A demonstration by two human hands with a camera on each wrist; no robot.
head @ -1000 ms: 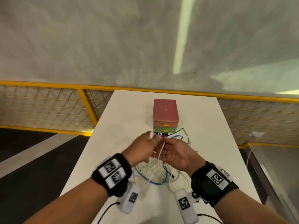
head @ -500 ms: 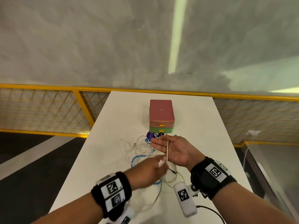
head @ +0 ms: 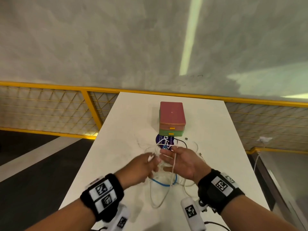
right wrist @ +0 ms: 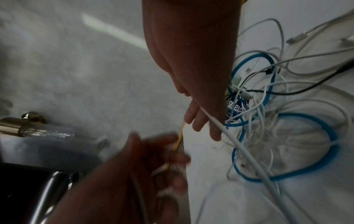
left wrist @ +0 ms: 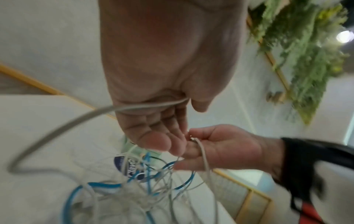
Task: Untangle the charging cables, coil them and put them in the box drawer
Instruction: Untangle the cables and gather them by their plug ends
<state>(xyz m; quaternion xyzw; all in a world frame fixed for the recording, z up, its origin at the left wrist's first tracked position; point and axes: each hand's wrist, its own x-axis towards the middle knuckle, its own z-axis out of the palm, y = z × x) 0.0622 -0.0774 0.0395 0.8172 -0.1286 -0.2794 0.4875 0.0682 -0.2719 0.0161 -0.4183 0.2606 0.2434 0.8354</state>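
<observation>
Head view, left hand (head: 141, 165) pinching white cable (head: 174, 161), right hand (head: 186, 162) pinching it too, above cable tangle (head: 164, 184)

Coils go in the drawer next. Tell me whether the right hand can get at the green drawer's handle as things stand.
Probably yes: the green drawer's handle faces the right hand, and little but a flat purple disc lies between. But that hand holds a white cable.

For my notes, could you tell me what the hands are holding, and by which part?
Both hold a white cable: the left hand near its plug end, the right hand farther along, pinching the cord.
</observation>
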